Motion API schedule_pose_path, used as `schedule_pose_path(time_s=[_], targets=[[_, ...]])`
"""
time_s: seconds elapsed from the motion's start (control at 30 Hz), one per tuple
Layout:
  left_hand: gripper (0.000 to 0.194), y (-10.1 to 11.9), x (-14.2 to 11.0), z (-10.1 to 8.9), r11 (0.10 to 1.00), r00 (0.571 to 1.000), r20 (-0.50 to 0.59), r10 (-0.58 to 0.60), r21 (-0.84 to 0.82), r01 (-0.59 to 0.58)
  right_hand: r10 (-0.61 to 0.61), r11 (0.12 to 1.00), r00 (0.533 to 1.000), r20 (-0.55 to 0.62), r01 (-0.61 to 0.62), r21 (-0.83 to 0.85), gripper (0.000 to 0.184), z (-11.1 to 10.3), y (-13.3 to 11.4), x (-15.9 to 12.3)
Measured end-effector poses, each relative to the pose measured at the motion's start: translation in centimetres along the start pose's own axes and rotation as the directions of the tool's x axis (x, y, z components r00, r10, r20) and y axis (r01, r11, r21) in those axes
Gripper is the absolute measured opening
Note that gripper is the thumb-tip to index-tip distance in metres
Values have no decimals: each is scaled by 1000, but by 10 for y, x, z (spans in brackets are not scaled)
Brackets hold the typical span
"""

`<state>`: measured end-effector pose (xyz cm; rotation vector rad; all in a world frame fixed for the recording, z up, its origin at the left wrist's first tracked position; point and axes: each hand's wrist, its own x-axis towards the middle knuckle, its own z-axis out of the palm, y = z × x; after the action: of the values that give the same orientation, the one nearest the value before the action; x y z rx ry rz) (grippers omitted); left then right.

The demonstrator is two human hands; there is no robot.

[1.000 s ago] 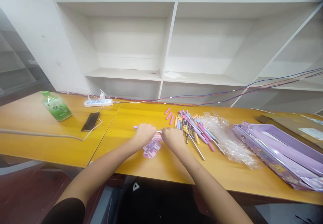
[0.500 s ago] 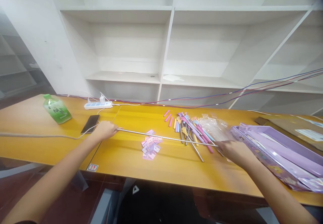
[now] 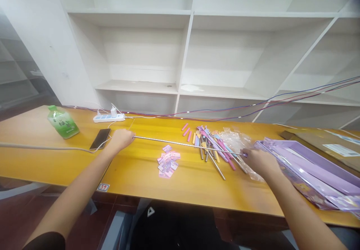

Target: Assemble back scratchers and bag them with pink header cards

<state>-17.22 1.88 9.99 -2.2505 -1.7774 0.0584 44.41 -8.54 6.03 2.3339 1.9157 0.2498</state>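
A telescopic back scratcher (image 3: 180,143), drawn out into a long thin silver rod, spans the space between my hands above the table. My left hand (image 3: 123,139) is closed round its left end, near the phone. Round the right end, where a bit of purple shows, my right hand (image 3: 257,159) is closed too. Both ends are mostly hidden in the fists. Behind and below the rod lies a pile of back scratchers (image 3: 213,145) with small hand-shaped heads in purple, pink, yellow and blue. Small pink and purple printed cards (image 3: 168,163) lie in a heap below the rod.
Loose pink tubes (image 3: 186,131) lie left of the pile, crumpled clear plastic (image 3: 236,139) right of it. A purple tray (image 3: 299,145) and cardboard (image 3: 320,137) are at right. At left are a green bottle (image 3: 63,122), a phone (image 3: 99,139), and a power strip (image 3: 109,118).
My hands have moved from close together to far apart, drawing the back scratcher out to a long rod. Since half a second ago the rod has risen slightly.
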Motion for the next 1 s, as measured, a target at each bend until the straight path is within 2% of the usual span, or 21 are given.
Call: schedule_pose_path(time_s=[0.1, 0.17, 0.2, 0.3, 0.37, 0.4, 0.47, 0.6, 0.73, 0.83, 0.93, 1.0], targets=[[39, 31, 9, -18, 999, 997, 67, 39, -7, -39, 45, 998, 999, -5, -45, 37, 34, -20, -38, 9], [35, 70, 11, -27, 995, 990, 102, 99, -38, -95, -12, 997, 1000, -14, 12, 71, 34, -33, -89, 8], [32, 94, 12, -29, 991, 987, 105, 125, -55, -119, -84, 993, 996, -35, 86, 82, 34, -37, -120, 6], [24, 162, 9, -26, 975, 971, 119, 207, -111, -194, -233, 966, 971, -57, 238, 104, 34, -43, -212, -3], [23, 190, 4, -19, 964, 962, 122, 246, -137, -229, -282, 951, 957, -66, 288, 109, 35, -40, -252, -10], [24, 198, 1, -16, 960, 958, 125, 259, -146, -240, -302, 945, 951, -69, 308, 110, 35, -37, -263, -13], [26, 201, -4, -10, 955, 954, 127, 272, -154, -252, -337, 933, 939, -77, 343, 108, 33, -31, -269, -17], [21, 192, -7, -13, 953, 953, 117, 278, -157, -259, -363, 923, 926, -108, 373, 94, 32, -35, -256, -22], [22, 189, -4, -41, 953, 958, 71, 277, -152, -264, -383, 914, 897, -221, 403, 51, 35, -68, -242, -27], [22, 186, -4, -69, 947, 959, -36, 282, -152, -284, -379, 914, 872, -310, 405, 21, 38, -99, -234, -33], [23, 167, -6, -86, 947, 946, -156, 283, -111, -301, -361, 921, 852, -380, 390, 0, 38, -112, -215, -36], [27, 136, -7, -82, 959, 952, -143, 269, -48, -279, -368, 920, 849, -379, 392, -15, 33, -104, -185, -35]])
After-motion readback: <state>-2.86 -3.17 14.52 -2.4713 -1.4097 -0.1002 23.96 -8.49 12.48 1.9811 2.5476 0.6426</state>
